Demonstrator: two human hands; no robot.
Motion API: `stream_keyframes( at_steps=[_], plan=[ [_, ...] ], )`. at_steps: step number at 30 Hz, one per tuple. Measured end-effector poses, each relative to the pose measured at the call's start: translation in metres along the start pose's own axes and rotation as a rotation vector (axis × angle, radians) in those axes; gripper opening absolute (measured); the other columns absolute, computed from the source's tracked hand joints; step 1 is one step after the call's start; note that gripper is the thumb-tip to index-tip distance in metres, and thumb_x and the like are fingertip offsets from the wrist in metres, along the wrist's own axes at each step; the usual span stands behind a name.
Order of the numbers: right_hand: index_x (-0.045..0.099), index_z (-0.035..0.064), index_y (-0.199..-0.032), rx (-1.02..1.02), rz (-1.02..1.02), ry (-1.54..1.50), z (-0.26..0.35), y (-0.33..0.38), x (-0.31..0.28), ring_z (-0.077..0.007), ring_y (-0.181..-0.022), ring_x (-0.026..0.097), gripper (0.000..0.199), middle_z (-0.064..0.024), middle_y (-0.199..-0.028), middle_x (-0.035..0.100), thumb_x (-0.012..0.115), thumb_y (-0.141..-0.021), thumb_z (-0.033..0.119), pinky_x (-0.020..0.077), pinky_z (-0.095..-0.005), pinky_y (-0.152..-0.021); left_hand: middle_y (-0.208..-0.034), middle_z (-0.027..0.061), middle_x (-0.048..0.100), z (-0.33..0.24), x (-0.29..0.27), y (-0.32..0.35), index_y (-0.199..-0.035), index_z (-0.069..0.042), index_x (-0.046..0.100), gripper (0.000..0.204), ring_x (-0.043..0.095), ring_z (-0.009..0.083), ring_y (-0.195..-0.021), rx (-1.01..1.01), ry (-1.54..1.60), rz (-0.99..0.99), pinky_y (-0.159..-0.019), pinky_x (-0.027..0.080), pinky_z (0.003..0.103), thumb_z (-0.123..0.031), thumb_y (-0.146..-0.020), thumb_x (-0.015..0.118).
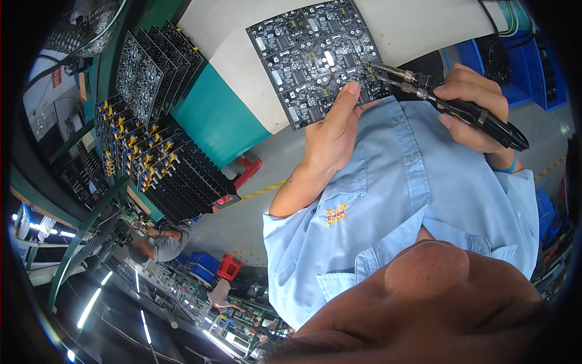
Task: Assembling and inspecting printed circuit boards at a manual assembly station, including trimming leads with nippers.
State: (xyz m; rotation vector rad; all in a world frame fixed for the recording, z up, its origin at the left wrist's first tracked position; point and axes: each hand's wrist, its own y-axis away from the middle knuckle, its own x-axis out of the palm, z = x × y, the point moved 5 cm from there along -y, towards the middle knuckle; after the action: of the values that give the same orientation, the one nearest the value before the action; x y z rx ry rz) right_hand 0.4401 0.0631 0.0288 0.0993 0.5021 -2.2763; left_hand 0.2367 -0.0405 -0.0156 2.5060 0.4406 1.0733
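Observation:
A black circuit board panel (322,59), divided into several identical sections with small parts and silver pads, is tilted over the pale work surface. My left hand (335,129) grips its lower edge, thumb on the face and the other fingers hidden behind. From the right, my right hand (476,104) holds a black soldering iron (479,118) with its fingers wrapped round the handle. Two metal rods extend from this tool toward the panel's right side. Their tips are at or very near the board; whether they touch it I cannot tell.
At left, several circuit boards (140,76) stand in a row, beside boards with yellow parts (124,142). A pale sheet (221,36) lies over a green mat (212,115). Blue bins (515,91) with dark items sit right. A co-worker (167,244) is in the background.

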Motion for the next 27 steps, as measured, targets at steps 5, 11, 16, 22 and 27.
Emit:
stream_keyframes(
  at_steps=[5, 11, 16, 22, 27],
  plan=[
    [0.069, -0.0060, -0.104, -0.013, -0.001, 0.002, 0.000, 0.000, 0.000, -0.0214, -0.069, 0.050, 0.037, -0.0119, -0.085, 0.067, 0.070, -0.068, 0.000, 0.0412, -0.0305, -0.063, -0.125, 0.0086, 0.066, 0.004, -0.007, 0.001, -0.136, -0.009, 0.058, 0.035, 0.064, 0.0268, -0.114, 0.022, -0.016, -0.027, -0.099, 0.051, 0.048, -0.004, -0.101, 0.055],
    [0.069, -0.0061, -0.105, 0.000, -0.018, -0.017, -0.003, 0.004, -0.007, -0.0202, -0.067, 0.050, 0.038, -0.0114, -0.084, 0.067, 0.070, -0.068, 0.001, 0.0413, -0.0298, -0.062, -0.124, 0.0091, 0.067, 0.001, -0.003, 0.002, -0.137, -0.008, 0.056, 0.038, 0.065, 0.0268, -0.112, 0.026, -0.007, -0.016, -0.097, 0.052, 0.047, -0.003, -0.100, 0.057],
    [0.070, -0.0047, -0.105, -0.003, -0.097, -0.050, -0.002, -0.001, -0.022, -0.0191, -0.067, 0.052, 0.036, -0.0108, -0.083, 0.066, 0.070, -0.069, 0.002, 0.0415, -0.0277, -0.062, -0.125, 0.0099, 0.067, -0.004, 0.003, 0.003, -0.139, -0.008, 0.054, 0.040, 0.066, 0.0276, -0.110, 0.051, 0.004, 0.008, -0.095, 0.053, 0.046, -0.002, -0.099, 0.057],
    [0.061, -0.0006, -0.121, 0.213, -0.489, -0.182, -0.058, -0.009, -0.057, -0.0175, -0.086, 0.063, 0.036, -0.0161, -0.103, 0.069, 0.070, -0.087, 0.003, 0.0513, -0.0307, -0.079, -0.126, 0.0084, 0.066, -0.007, 0.015, 0.008, -0.141, -0.010, 0.052, 0.040, 0.065, 0.0252, -0.112, 0.048, 0.091, 0.067, -0.098, 0.052, 0.048, -0.003, -0.101, 0.055],
    [0.058, -0.0016, -0.129, 0.394, -0.624, 0.133, -0.082, -0.025, -0.087, -0.0165, -0.095, 0.064, 0.039, -0.0153, -0.106, 0.068, 0.066, -0.092, 0.005, 0.0513, -0.0320, -0.088, -0.130, 0.0087, 0.065, -0.005, 0.018, 0.007, -0.143, -0.009, 0.050, 0.041, 0.063, 0.0260, -0.117, 0.033, 0.136, 0.135, -0.102, 0.050, 0.050, -0.004, -0.103, 0.052]
  ],
)
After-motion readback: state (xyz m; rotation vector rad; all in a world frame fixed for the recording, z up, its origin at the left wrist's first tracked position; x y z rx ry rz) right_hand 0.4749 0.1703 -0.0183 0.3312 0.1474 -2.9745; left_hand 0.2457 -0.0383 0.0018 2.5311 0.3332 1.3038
